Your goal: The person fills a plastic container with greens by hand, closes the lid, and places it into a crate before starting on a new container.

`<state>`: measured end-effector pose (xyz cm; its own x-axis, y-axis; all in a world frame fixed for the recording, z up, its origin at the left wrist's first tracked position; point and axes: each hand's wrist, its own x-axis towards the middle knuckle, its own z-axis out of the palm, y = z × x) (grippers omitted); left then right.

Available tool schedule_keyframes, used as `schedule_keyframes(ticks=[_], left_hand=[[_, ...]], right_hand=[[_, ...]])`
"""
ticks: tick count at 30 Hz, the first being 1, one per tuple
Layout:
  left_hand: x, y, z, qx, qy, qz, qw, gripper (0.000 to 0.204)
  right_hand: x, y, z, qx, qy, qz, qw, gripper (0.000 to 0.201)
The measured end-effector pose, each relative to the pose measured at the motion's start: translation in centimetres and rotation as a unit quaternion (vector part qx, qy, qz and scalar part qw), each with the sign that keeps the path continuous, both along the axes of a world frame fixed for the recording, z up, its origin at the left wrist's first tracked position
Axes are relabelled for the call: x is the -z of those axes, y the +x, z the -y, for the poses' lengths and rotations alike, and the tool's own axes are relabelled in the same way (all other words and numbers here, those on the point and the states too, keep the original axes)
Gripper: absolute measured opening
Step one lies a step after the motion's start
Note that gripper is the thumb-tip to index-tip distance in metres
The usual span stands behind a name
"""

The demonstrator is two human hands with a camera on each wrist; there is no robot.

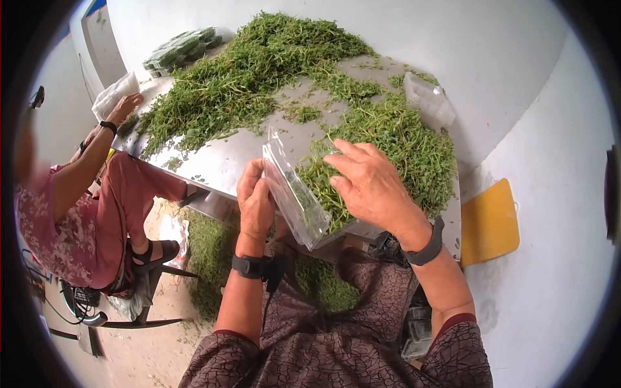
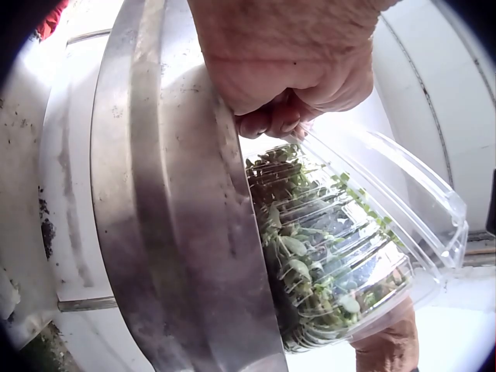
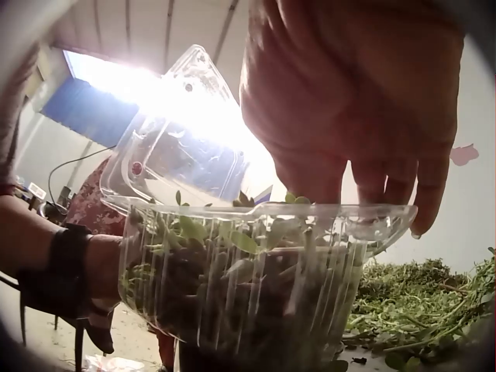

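Observation:
A clear plastic clamshell container [image 1: 294,194] partly filled with green herbs is held tilted against the near edge of the metal table [image 1: 220,161]. My left hand [image 1: 255,200] grips its side, fingers curled round the rim [image 2: 271,120]. The lid [image 3: 178,147] stands open. My right hand [image 1: 369,184] hovers with straight fingers over the herbs [image 1: 401,149] just beside the container's mouth, fingertips pointing down behind the rim [image 3: 356,186]. In the left wrist view the container [image 2: 333,248] shows leaves packed inside.
A large herb pile [image 1: 259,71] covers most of the table. Empty clear containers [image 1: 430,100] lie at the far right, filled ones [image 1: 181,48] at the far left. Another person [image 1: 77,213] sits left, a hand on a container [image 1: 115,94]. A yellow seat [image 1: 490,223] stands right.

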<state>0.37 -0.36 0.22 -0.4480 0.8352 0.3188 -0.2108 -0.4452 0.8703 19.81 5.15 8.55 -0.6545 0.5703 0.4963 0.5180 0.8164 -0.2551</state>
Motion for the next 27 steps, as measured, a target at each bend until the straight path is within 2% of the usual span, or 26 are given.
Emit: schedule_keyframes(ticks=[2, 3, 5, 6, 8, 12, 15, 17, 21, 23, 27], left_hand=[[0.1, -0.1, -0.1, -0.006, -0.003, -0.008, 1.000, 0.007], [0.0, -0.1, -0.1, -0.005, -0.003, -0.010, 1.000, 0.007], [0.0, 0.0, -0.1, -0.016, 0.013, -0.010, 1.000, 0.022], [0.1, -0.1, -0.1, -0.015, 0.013, -0.011, 1.000, 0.022], [0.2, -0.2, -0.1, -0.004, 0.012, -0.001, 1.000, 0.023], [0.5, -0.4, -0.1, 0.004, 0.005, 0.004, 1.000, 0.023], [0.4, -0.3, -0.2, -0.011, 0.012, -0.003, 1.000, 0.023], [0.5, -0.4, -0.2, 0.002, 0.016, -0.006, 1.000, 0.024], [0.4, -0.3, 0.0, -0.002, 0.005, -0.025, 1.000, 0.024], [0.3, -0.1, -0.1, -0.015, 0.004, -0.023, 1.000, 0.024], [0.3, -0.1, -0.1, -0.016, 0.007, -0.022, 1.000, 0.024]], right_hand=[[1.3, -0.5, -0.5, -0.058, 0.039, -0.060, 0.996, 0.030], [1.2, -0.5, -0.6, -0.057, 0.039, -0.062, 0.996, 0.030], [0.4, -0.8, -0.9, -0.086, 0.037, -0.024, 0.995, 0.034], [0.2, -1.0, -1.1, -0.085, 0.037, -0.025, 0.995, 0.034], [-0.2, -1.4, -1.7, -0.102, 0.062, 0.057, 0.991, 0.041], [0.3, -1.8, -3.1, -0.107, 0.069, 0.112, 0.985, 0.044], [0.6, -1.6, -3.8, -0.089, 0.076, 0.097, 0.988, 0.036], [0.4, -1.4, -4.2, -0.101, 0.032, 0.065, 0.992, 0.031], [0.5, -1.0, -4.5, -0.116, 0.016, 0.044, 0.992, 0.023], [1.1, -0.9, -4.5, -0.120, 0.069, -0.014, 0.990, 0.014], [0.6, -1.1, -3.7, -0.110, 0.038, 0.028, 0.993, 0.014]])
